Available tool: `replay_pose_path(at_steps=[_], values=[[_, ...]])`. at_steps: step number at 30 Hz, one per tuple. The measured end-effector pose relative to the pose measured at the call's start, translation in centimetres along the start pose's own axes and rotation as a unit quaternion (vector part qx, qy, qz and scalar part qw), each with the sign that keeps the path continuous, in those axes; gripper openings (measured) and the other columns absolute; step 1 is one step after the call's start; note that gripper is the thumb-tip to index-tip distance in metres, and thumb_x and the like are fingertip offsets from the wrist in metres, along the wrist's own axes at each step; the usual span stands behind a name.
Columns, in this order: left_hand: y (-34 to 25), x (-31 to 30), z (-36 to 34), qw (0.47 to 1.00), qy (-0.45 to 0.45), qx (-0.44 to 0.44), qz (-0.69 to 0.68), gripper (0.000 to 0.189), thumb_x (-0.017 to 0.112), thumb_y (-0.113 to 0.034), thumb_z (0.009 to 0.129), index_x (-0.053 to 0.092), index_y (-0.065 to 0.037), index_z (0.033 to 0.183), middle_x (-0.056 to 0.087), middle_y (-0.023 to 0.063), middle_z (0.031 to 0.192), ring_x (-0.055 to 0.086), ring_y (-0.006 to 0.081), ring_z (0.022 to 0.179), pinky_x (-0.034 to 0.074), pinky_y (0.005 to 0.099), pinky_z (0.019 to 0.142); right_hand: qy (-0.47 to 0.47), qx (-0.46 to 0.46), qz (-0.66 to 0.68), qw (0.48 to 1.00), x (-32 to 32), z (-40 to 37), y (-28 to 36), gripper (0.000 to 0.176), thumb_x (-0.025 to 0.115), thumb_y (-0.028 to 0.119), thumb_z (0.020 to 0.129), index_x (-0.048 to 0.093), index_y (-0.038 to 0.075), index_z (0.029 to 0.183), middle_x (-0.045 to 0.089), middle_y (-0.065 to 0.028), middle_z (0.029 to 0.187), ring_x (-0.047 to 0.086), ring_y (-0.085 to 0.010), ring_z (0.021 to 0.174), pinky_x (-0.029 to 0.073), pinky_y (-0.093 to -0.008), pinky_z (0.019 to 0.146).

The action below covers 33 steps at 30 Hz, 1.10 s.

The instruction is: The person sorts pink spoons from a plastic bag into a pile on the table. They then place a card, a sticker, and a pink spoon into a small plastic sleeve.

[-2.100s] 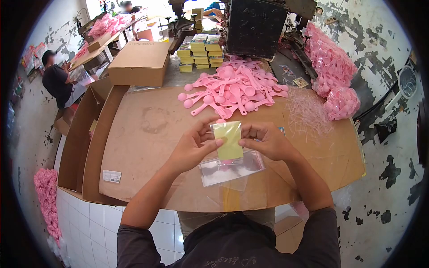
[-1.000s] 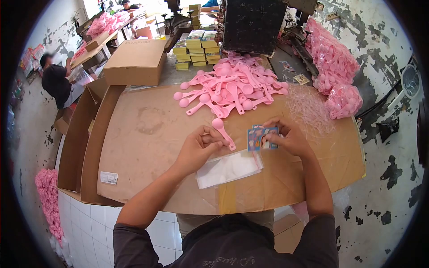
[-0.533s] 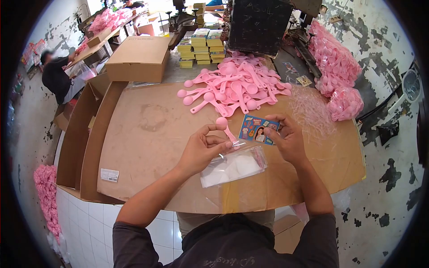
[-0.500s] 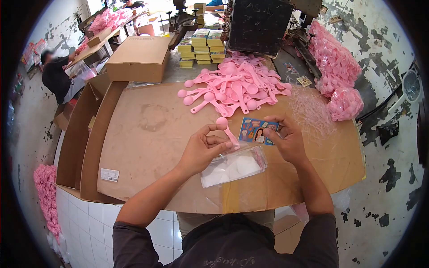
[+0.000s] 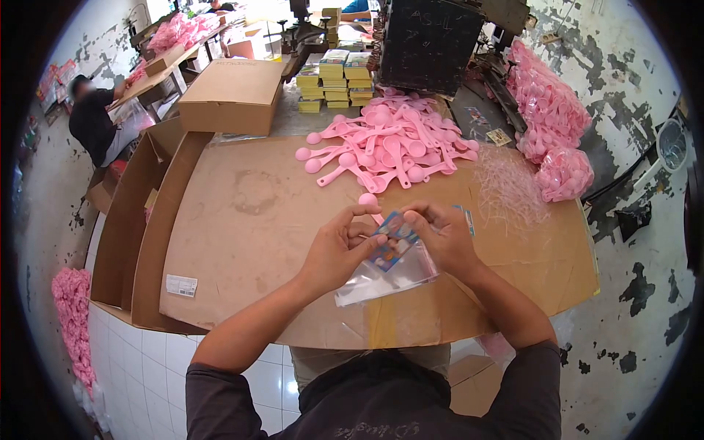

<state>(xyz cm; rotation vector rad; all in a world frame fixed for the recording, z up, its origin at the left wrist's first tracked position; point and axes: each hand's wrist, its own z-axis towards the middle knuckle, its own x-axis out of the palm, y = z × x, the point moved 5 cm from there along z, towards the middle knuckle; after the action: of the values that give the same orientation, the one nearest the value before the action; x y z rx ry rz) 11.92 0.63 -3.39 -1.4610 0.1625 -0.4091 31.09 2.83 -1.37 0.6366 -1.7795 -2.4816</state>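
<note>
My left hand point(image 5: 341, 246) is closed on a pink spoon point(image 5: 368, 200), whose round end sticks up above the fingers; its thumb also touches a card. The colourful card point(image 5: 392, 246) is tilted between both hands. My right hand point(image 5: 444, 238) pinches the card's upper right part. Another blue piece point(image 5: 467, 220) shows behind the right hand's fingers. Below the hands lie clear plastic bags point(image 5: 381, 282) on the cardboard sheet point(image 5: 220, 242). Beyond them is a large heap of pink spoons point(image 5: 396, 139).
Stacks of cards point(image 5: 334, 73) and a closed carton point(image 5: 231, 95) stand at the back, beside a black box point(image 5: 422, 48). An open carton point(image 5: 139, 220) borders the left. Bagged pink spoons point(image 5: 546, 103) and plastic shreds point(image 5: 510, 183) are at right. A person point(image 5: 95, 121) sits far left.
My right hand has moved left with the card, which is now tilted and meets my left hand. The blue piece behind the right hand has come into view.
</note>
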Motion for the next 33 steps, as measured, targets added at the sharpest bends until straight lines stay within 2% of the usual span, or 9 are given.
replay_pose_path(at_steps=[4, 6, 9, 12, 15, 18, 24, 30, 33], values=[[-0.4, -0.7, -0.2, 1.000, -0.028, -0.003, -0.006, 0.042, 0.066, -0.004, 0.099, 0.048, 0.005, 0.136, 0.073, 0.0149, 0.108, 0.071, 0.0135, 0.095, 0.059, 0.0255, 0.081, 0.015, -0.089, 0.030, 0.995, 1.2, 2.6, -0.4, 0.019, 0.060, 0.012, 0.101, 0.066, -0.002, 0.113, 0.068, -0.0059, 0.098, 0.066, -0.0133, 0.089, 0.054, -0.0315, 0.076], [-0.8, -1.3, 0.0, 0.998, -0.062, -0.001, -0.024, 0.041, 0.066, -0.005, 0.099, 0.050, 0.005, 0.136, 0.073, 0.0147, 0.109, 0.071, 0.0131, 0.095, 0.059, 0.0252, 0.080, 0.017, -0.023, 0.022, 0.999, 0.3, 4.3, -2.5, 0.020, 0.060, 0.011, 0.100, 0.066, -0.002, 0.114, 0.067, -0.0081, 0.100, 0.066, -0.0168, 0.092, 0.054, -0.0342, 0.078], [-1.0, -1.8, 0.1, 0.996, -0.070, 0.004, -0.058, 0.038, 0.066, -0.008, 0.100, 0.053, 0.006, 0.133, 0.073, 0.0138, 0.110, 0.071, 0.0126, 0.094, 0.060, 0.0257, 0.080, 0.112, 0.033, -0.152, 0.982, 2.3, 4.1, -2.6, 0.026, 0.065, 0.012, 0.095, 0.065, -0.001, 0.117, 0.067, -0.0108, 0.098, 0.065, -0.0214, 0.089, 0.053, -0.0358, 0.077], [-0.8, -2.1, 0.1, 0.997, -0.066, -0.003, -0.051, 0.036, 0.066, -0.011, 0.100, 0.056, 0.006, 0.130, 0.073, 0.0125, 0.110, 0.071, 0.0118, 0.094, 0.060, 0.0253, 0.079, 0.081, -0.087, -0.251, 0.961, 3.0, 4.1, -1.7, 0.031, 0.069, 0.012, 0.090, 0.066, 0.002, 0.119, 0.067, -0.0126, 0.096, 0.065, -0.0234, 0.084, 0.053, -0.0371, 0.075], [-1.0, -2.1, 0.0, 0.998, -0.056, 0.008, -0.035, 0.034, 0.066, -0.012, 0.101, 0.057, 0.005, 0.129, 0.073, 0.0114, 0.110, 0.071, 0.0103, 0.093, 0.059, 0.0234, 0.075, 0.099, -0.015, -0.267, 0.958, 1.4, 4.3, -1.1, 0.027, 0.068, 0.009, 0.090, 0.070, 0.004, 0.117, 0.067, -0.0132, 0.095, 0.064, -0.0225, 0.081, 0.052, -0.0352, 0.074], [-0.7, -2.2, 0.0, 0.997, -0.062, -0.004, -0.050, 0.033, 0.067, -0.012, 0.100, 0.059, 0.004, 0.127, 0.074, 0.0099, 0.108, 0.071, 0.0085, 0.090, 0.058, 0.0215, 0.070, 0.063, -0.072, -0.218, 0.971, -1.8, 3.8, 0.9, 0.019, 0.065, 0.009, 0.092, 0.074, 0.003, 0.109, 0.068, -0.0100, 0.094, 0.063, -0.0194, 0.082, 0.051, -0.0329, 0.074], [-0.7, -1.5, -0.1, 0.998, -0.047, -0.013, -0.026, 0.030, 0.067, -0.013, 0.100, 0.061, 0.003, 0.125, 0.075, 0.0084, 0.105, 0.070, 0.0073, 0.085, 0.056, 0.0203, 0.069, 0.013, -0.035, -0.035, 0.999, -5.3, 2.5, 3.3, 0.014, 0.064, 0.006, 0.092, 0.075, 0.002, 0.101, 0.066, -0.0037, 0.094, 0.061, -0.0129, 0.088, 0.049, -0.0294, 0.078], [-0.6, -0.7, -0.3, 1.000, 0.000, -0.020, -0.023, 0.030, 0.067, -0.013, 0.100, 0.064, 0.004, 0.125, 0.075, 0.0082, 0.104, 0.069, 0.0071, 0.086, 0.057, 0.0221, 0.074, 0.113, -0.114, -0.148, 0.976, -3.6, 1.8, 4.5, 0.017, 0.061, 0.000, 0.089, 0.073, 0.001, 0.101, 0.066, -0.0058, 0.095, 0.063, -0.0156, 0.090, 0.050, -0.0322, 0.081], [0.2, -0.6, -0.4, 0.999, 0.022, -0.047, 0.010, 0.030, 0.067, -0.014, 0.100, 0.065, 0.004, 0.125, 0.075, 0.0072, 0.104, 0.069, 0.0077, 0.088, 0.057, 0.0226, 0.076, 0.133, -0.164, -0.201, 0.957, -2.2, 1.7, 5.3, 0.034, 0.058, 0.000, 0.090, 0.067, 0.003, 0.122, 0.066, -0.0115, 0.116, 0.063, -0.0191, 0.102, 0.051, -0.0354, 0.088]])
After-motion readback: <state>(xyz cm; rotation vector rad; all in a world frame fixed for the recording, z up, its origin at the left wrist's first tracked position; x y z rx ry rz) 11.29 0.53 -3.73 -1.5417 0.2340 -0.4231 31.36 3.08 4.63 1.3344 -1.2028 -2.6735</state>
